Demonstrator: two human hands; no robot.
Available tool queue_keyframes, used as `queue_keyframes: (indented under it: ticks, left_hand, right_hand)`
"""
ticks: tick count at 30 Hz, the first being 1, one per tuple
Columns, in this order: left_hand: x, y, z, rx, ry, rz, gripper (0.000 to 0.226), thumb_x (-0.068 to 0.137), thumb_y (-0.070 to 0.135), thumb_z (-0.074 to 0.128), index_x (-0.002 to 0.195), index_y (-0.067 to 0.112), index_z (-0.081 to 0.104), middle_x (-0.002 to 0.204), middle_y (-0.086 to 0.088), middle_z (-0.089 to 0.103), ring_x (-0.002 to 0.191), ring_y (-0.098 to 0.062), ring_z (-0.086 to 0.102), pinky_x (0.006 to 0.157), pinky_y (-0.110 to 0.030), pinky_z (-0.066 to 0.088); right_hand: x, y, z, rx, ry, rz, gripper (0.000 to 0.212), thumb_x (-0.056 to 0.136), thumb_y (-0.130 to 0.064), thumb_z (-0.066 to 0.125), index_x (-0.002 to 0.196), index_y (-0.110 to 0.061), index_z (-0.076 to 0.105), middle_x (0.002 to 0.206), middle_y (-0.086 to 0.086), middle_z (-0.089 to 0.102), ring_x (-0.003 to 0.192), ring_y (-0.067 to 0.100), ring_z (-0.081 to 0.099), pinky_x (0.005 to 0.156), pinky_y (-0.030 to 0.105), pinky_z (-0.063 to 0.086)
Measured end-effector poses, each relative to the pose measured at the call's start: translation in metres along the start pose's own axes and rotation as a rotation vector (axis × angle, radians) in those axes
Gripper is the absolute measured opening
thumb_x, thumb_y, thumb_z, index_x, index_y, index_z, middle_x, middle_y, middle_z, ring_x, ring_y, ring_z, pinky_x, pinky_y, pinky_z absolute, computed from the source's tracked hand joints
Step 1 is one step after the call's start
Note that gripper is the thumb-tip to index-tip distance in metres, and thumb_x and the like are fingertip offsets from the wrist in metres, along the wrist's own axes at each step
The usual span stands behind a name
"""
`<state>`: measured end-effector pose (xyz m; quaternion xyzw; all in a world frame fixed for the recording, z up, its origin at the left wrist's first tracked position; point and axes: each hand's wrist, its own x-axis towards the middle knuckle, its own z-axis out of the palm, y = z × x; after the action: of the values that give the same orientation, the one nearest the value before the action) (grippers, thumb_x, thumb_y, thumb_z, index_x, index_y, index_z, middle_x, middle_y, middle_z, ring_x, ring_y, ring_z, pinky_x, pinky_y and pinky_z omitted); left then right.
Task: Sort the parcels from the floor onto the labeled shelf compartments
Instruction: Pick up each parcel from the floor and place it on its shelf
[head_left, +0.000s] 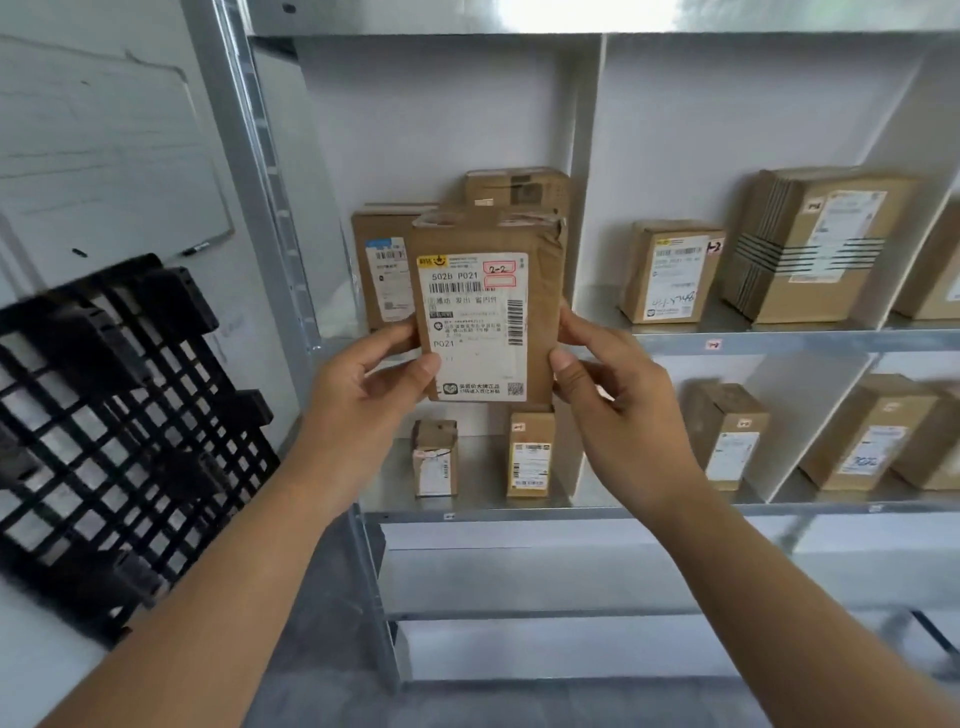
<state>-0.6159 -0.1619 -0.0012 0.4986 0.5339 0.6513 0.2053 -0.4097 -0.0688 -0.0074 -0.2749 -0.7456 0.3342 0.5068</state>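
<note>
Cardboard, creased and rectangular, the parcel (485, 306) marked 2-2 is being gripped upright by both left hand (371, 387) and right hand (610, 400) before a grey metal shelf (779, 340) holding boxes, white wall behind.

Black plastic pallet (119, 431) leans on wall at left; whiteboard (93, 171) above it w/ marker (196, 249) on ledge.

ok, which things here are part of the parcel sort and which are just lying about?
Job:
- held parcel, marked 2-2, gripped by left hand and right hand
- shelf unit
- shelved parcels

Lying about:
- black plastic pallet leaning on wall
- whiteboard
- marker on its ledge
</note>
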Motion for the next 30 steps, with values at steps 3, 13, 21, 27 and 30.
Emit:
queue_keyframes:
  ticks: [3,13,21,27,30]
  left_hand:
    - [-0.009,0.001,0.053,-0.011,0.004,-0.033,0.038,0.098,0.014,0.066,0.135,0.019,0.067,0.128,0.008,0.073,0.117,-0.014,0.071,0.101,-0.043,0.057]
    - [-0.010,0.008,0.192,-0.025,-0.058,-0.070,0.037,0.096,0.011,0.069,0.130,0.026,0.070,0.121,0.014,0.076,0.114,-0.015,0.072,0.090,-0.035,0.063]
    - [0.011,-0.020,0.244,-0.020,-0.147,-0.123,0.039,0.092,0.010,0.074,0.128,0.024,0.070,0.116,0.013,0.077,0.108,-0.008,0.073,0.086,-0.037,0.064]
    - [0.030,-0.058,0.270,-0.049,-0.223,-0.209,0.048,0.081,0.023,0.080,0.126,0.029,0.068,0.115,0.010,0.077,0.109,-0.018,0.074,0.088,-0.048,0.064]
    - [0.034,-0.073,0.280,-0.003,-0.281,-0.237,0.037,0.086,0.021,0.080,0.121,0.031,0.073,0.118,0.015,0.076,0.113,-0.020,0.072,0.094,-0.051,0.061]
  right_hand:
    - [-0.005,0.018,-0.049,-0.012,0.005,0.020,0.042,0.106,-0.023,0.057,0.148,-0.031,0.057,0.130,-0.007,0.063,0.116,-0.004,0.062,0.095,0.015,0.054]
    - [-0.008,0.073,-0.181,-0.071,0.019,0.074,0.043,0.109,-0.026,0.051,0.150,-0.038,0.054,0.134,-0.009,0.064,0.120,0.010,0.065,0.101,0.035,0.058]
    - [-0.010,0.122,-0.220,-0.111,0.065,0.146,0.043,0.109,-0.029,0.051,0.150,-0.041,0.053,0.129,-0.006,0.065,0.122,0.014,0.064,0.103,0.044,0.057]
    - [-0.012,0.149,-0.234,-0.111,0.057,0.152,0.040,0.108,-0.026,0.052,0.148,-0.031,0.056,0.132,-0.009,0.063,0.127,0.015,0.062,0.100,0.035,0.058]
    - [-0.018,0.165,-0.236,-0.076,0.089,0.170,0.041,0.106,-0.016,0.057,0.145,-0.028,0.058,0.136,-0.004,0.063,0.122,0.004,0.064,0.097,0.024,0.057]
